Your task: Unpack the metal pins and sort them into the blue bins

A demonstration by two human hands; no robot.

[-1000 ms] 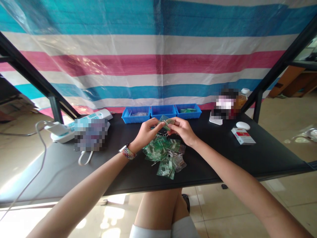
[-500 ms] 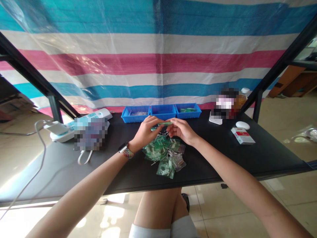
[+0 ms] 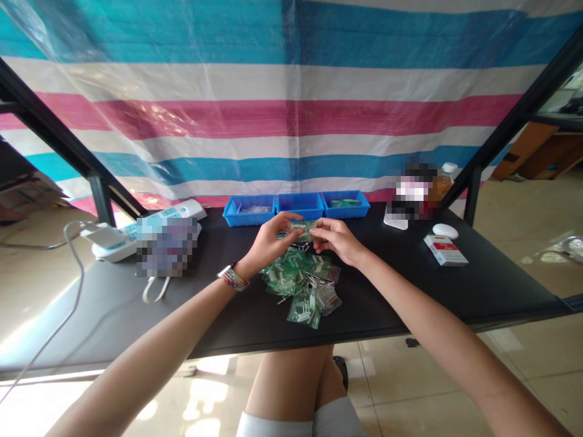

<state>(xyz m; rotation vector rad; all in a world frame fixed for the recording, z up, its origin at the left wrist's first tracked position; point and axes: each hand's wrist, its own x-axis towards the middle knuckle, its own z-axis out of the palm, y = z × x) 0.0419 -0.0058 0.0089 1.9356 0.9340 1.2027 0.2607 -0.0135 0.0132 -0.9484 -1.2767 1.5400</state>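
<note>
On the left end of the black table (image 3: 122, 309) there's a white power strip (image 3: 182, 210) with a plug (image 3: 105, 235) in it and a grey cable (image 3: 82, 276) trailing off the near edge. Right next to it sits something pixelated (image 3: 168, 246), so no clue what that is, with a pale loop of strap (image 3: 157, 290) poking out toward the near side.

Next along, the left blue bin (image 3: 250, 220) has some clear stuff in it, too small to make out. In front of the bins is the left hand (image 3: 273, 240), with bands at the wrist: thumb pressed on a little green see-through packet (image 3: 301, 231), index finger arched loosely over the top. That packet is up between both hands, just in front of the middle blue bin (image 3: 312, 214) and above a messy heap of similar packets (image 3: 294, 273) on the table. The right hand (image 3: 337, 241) has its fingers curled, tips at the packet's right edge; can't tell if they're actually pinching it.

Behind that hand, the right blue bin (image 3: 348, 212) holds a few green pieces. Further right: another pixelated blob, a capped bottle (image 3: 449, 176), a white oval thing (image 3: 445, 230) and a red-and-white box (image 3: 445, 250) just beside it.
</note>
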